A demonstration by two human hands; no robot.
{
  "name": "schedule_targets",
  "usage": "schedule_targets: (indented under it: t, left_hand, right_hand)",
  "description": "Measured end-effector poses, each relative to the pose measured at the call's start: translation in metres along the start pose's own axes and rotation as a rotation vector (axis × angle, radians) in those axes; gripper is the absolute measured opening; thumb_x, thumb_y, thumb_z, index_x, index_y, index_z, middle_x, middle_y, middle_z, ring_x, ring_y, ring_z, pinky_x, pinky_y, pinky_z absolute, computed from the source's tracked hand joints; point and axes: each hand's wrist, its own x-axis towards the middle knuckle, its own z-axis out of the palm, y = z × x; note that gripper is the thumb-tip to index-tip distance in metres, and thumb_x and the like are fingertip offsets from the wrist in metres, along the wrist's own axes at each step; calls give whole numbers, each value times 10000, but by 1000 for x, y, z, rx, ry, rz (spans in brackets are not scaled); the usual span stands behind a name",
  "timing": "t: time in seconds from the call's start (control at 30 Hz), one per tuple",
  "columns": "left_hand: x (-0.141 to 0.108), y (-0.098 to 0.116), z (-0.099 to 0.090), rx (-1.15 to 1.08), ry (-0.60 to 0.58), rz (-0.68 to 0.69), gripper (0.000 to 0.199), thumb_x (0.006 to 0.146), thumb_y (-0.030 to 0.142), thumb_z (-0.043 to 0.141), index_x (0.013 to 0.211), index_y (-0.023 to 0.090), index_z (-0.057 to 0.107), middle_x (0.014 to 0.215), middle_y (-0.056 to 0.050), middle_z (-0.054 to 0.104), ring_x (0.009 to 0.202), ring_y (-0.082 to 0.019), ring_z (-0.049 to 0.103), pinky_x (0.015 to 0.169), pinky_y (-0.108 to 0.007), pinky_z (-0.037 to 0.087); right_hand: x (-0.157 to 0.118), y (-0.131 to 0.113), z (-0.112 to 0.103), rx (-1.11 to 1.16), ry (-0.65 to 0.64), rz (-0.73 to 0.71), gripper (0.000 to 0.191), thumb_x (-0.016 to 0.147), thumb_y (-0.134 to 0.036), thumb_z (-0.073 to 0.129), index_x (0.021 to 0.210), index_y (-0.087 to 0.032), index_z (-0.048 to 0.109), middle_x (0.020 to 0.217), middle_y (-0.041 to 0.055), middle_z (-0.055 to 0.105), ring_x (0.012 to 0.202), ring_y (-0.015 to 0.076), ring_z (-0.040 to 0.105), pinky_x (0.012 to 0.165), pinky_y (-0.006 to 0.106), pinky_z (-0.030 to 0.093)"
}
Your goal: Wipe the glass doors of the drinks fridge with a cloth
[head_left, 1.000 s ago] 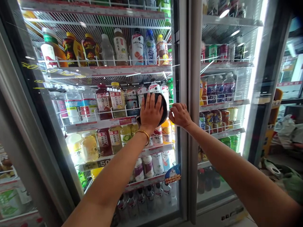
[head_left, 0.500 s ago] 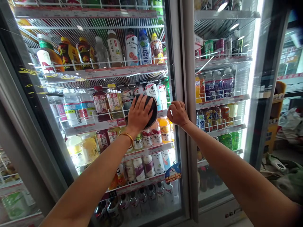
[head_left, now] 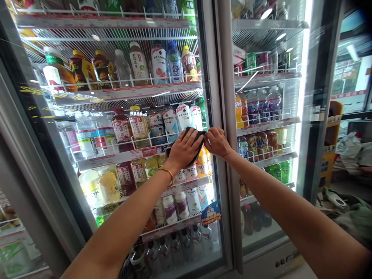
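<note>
My left hand (head_left: 186, 146) lies with its fingers stretched over a black cloth (head_left: 198, 142), pressing it against the glass door (head_left: 162, 151) of a drinks fridge. A gold-coloured bangle (head_left: 167, 175) circles the left wrist. Close by on the right, my right hand (head_left: 217, 142) is closed with curled fingers at the inner edge of the grey door frame (head_left: 222, 97). Its fingertips meet the cloth's right corner in view; whether they pinch the cloth is hidden. Behind the glass, white-labelled bottles (head_left: 184, 116) stand just above my left hand.
Shelves of bottled drinks (head_left: 138, 62) fill the fridge behind the door. A second glass door (head_left: 270, 155) with more bottles stands to the right. A blue sticker (head_left: 211, 213) is on the lower glass. Bags and fabric (head_left: 343, 205) lie at the far right.
My left hand has slid right and slightly down with the black cloth, coming up against my right hand. The cloth now looks more bunched. My right hand stays at the door frame.
</note>
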Motion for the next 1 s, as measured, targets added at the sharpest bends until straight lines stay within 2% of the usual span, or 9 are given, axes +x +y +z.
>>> schedule_targets:
  t: [0.1, 0.2, 0.33, 0.47, 0.53, 0.63, 0.8, 0.9, 1.0]
  left_hand:
    - [-10, -15, -14, 14, -48, 64, 433, 942, 307, 420, 1359, 191, 438, 1393, -124, 497, 1371, -269, 364, 1140, -482, 305]
    - [4, -23, -14, 21, 22, -96, 456, 939, 312, 420, 1375, 181, 416, 1417, -149, 464, 1391, -282, 326, 1152, -508, 266]
    - [46, -14, 8, 17, 172, -303, 469, 938, 326, 407, 1382, 174, 401, 1439, -150, 433, 1407, -293, 287, 1164, -535, 224]
    - [72, 6, 29, 46, 157, -282, 455, 949, 318, 373, 1364, 137, 421, 1425, -169, 441, 1387, -308, 322, 1157, -524, 254]
    - [70, 14, 33, 48, 123, -216, 443, 952, 298, 372, 1364, 144, 422, 1423, -160, 447, 1383, -299, 332, 1156, -507, 267]
    - [51, 17, 30, 20, 77, -86, 431, 947, 270, 398, 1366, 176, 424, 1418, -130, 463, 1385, -269, 336, 1159, -480, 276]
    - [13, 0, 5, -8, -25, 81, 414, 943, 285, 425, 1343, 185, 453, 1384, -121, 506, 1368, -254, 371, 1132, -474, 321]
    - [7, -16, -9, 5, -29, 34, 427, 944, 300, 423, 1356, 193, 438, 1396, -124, 494, 1374, -258, 360, 1137, -484, 307]
    - [22, -22, -8, 14, 68, -157, 455, 941, 319, 419, 1377, 187, 412, 1425, -138, 455, 1394, -276, 318, 1157, -512, 255]
  right_hand:
    - [-2, 5, -4, 47, -32, 18, 129, 866, -223, 434, 769, -198, 515, 870, 83, 528, 811, 212, 430, 736, 357, 349]
    - [-2, 7, -1, 62, 30, 115, 125, 866, -197, 416, 769, -203, 494, 838, 78, 489, 814, 215, 420, 756, 366, 363]
    - [-2, 8, 6, 54, 107, 206, 143, 890, -185, 379, 784, -210, 473, 847, 78, 464, 838, 216, 415, 788, 371, 377]
    - [-5, 8, 9, 64, 124, 208, 137, 890, -183, 368, 795, -214, 462, 871, 84, 470, 844, 220, 418, 797, 381, 390]
    - [-6, 9, 9, 70, 144, 193, 138, 891, -188, 359, 805, -214, 464, 875, 88, 476, 840, 223, 420, 801, 386, 397]
    - [-8, 9, 8, 61, 155, 140, 144, 896, -204, 357, 809, -211, 471, 862, 88, 487, 820, 223, 425, 787, 388, 400]
    - [-8, 8, 5, 48, 82, 133, 159, 908, -207, 375, 772, -212, 459, 839, 77, 500, 804, 212, 439, 779, 384, 391]
    - [-8, 7, 5, 48, 63, 150, 166, 916, -216, 375, 773, -210, 460, 844, 76, 502, 808, 209, 440, 783, 385, 388]
    - [-7, 6, 6, 38, 82, 149, 165, 918, -227, 378, 779, -210, 464, 851, 76, 503, 808, 205, 437, 778, 377, 386]
